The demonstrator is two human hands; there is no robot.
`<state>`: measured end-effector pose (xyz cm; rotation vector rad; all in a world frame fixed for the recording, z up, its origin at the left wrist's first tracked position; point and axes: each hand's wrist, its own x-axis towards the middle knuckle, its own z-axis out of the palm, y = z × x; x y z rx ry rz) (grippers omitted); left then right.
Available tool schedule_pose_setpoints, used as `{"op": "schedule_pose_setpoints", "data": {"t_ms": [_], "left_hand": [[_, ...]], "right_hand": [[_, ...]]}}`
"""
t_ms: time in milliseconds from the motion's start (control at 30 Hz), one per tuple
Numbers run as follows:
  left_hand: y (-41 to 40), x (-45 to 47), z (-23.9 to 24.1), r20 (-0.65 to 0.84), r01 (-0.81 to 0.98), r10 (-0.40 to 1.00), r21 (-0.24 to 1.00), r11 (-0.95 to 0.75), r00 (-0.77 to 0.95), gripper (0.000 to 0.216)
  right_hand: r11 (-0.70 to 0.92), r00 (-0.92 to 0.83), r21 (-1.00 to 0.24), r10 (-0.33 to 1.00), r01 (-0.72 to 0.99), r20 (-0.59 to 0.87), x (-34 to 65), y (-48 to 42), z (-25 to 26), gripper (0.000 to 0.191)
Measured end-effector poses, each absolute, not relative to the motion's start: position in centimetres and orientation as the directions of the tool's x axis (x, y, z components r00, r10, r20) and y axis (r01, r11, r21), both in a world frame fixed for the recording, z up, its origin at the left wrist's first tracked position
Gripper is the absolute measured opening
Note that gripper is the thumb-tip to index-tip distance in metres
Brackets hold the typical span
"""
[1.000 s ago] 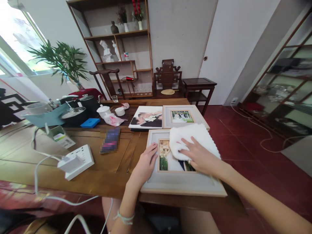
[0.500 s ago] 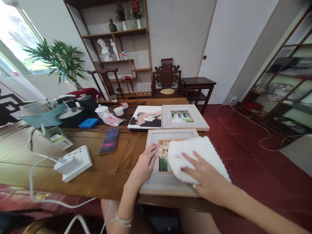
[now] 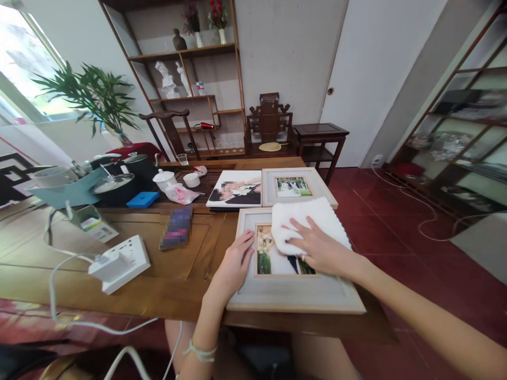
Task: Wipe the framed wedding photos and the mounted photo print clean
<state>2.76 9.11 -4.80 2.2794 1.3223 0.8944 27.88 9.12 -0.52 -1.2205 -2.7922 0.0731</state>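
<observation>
A picture frame [image 3: 295, 293] with a pale wooden border and a wide light mat lies flat at the table's near edge. Its photo [image 3: 263, 261] shows greenery and flowers, partly covered. My left hand [image 3: 237, 258] lies on the frame's left side, fingers stretched out and holding nothing. On the upper right of the frame, my right hand [image 3: 312, 240] has a white towel [image 3: 325, 216] under its spread fingers and keeps it pressed to the surface. The towel's far corner reaches towards a second picture frame [image 3: 333, 199]; its thumb side is hard to see.
Beside the second frame lies a photo panel [image 3: 233, 195]. To the left are a blurred dark packet [image 3: 176, 227], a white power strip [image 3: 124, 264] with cables, a blue box [image 3: 142, 199], a white lidded cup [image 3: 163, 179] and a dark pan [image 3: 114, 190]. Red floor borders the table's right.
My right hand has slid the towel away from me and slightly left, uncovering more of the photo's lower part and the frame's lower right corner. My left hand stays in place.
</observation>
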Motion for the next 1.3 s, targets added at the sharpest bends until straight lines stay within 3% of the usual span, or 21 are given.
{"op": "schedule_pose_setpoints", "data": {"t_ms": [200,367,567,700,867,1000,1167,1300], "left_hand": [[9.0,2.9,-4.9,0.335,0.644,0.876,0.594,-0.482,0.347,0.038],[9.0,2.8,-5.0,0.330,0.646,0.876,0.591,-0.483,0.353,0.037],[8.9,2.9,-4.8,0.290,0.673,0.879,0.566,-0.476,0.378,0.039],[8.8,2.8,-4.6,0.269,0.684,0.888,0.567,-0.459,0.373,0.040],[8.9,2.8,-4.8,0.279,0.674,0.887,0.577,-0.462,0.369,0.039],[8.9,2.8,-5.0,0.294,0.667,0.884,0.581,-0.467,0.363,0.038],[8.9,2.9,-5.0,0.312,0.657,0.881,0.586,-0.473,0.356,0.038],[9.0,2.8,-5.0,0.311,0.659,0.879,0.582,-0.476,0.361,0.037]], "right_hand": [[0.667,-0.733,-0.321,0.658,0.673,-0.169,26.9,1.2,2.9,0.064],[0.651,-0.752,-0.412,0.641,0.637,-0.150,26.6,-0.4,3.0,0.073],[0.626,-0.636,-0.215,0.771,0.750,0.030,27.5,5.1,-0.2,0.054],[0.594,-0.579,-0.071,0.800,0.802,0.157,28.0,10.4,-0.8,0.054],[0.607,-0.602,0.012,0.785,0.795,0.144,27.4,12.9,-0.8,0.056],[0.666,-0.669,-0.097,0.744,0.739,0.011,26.6,9.2,-0.1,0.060],[0.684,-0.762,-0.345,0.616,0.642,-0.198,25.8,2.3,3.3,0.061],[0.669,-0.800,-0.453,0.561,0.589,-0.212,25.3,0.1,4.7,0.064]]}}
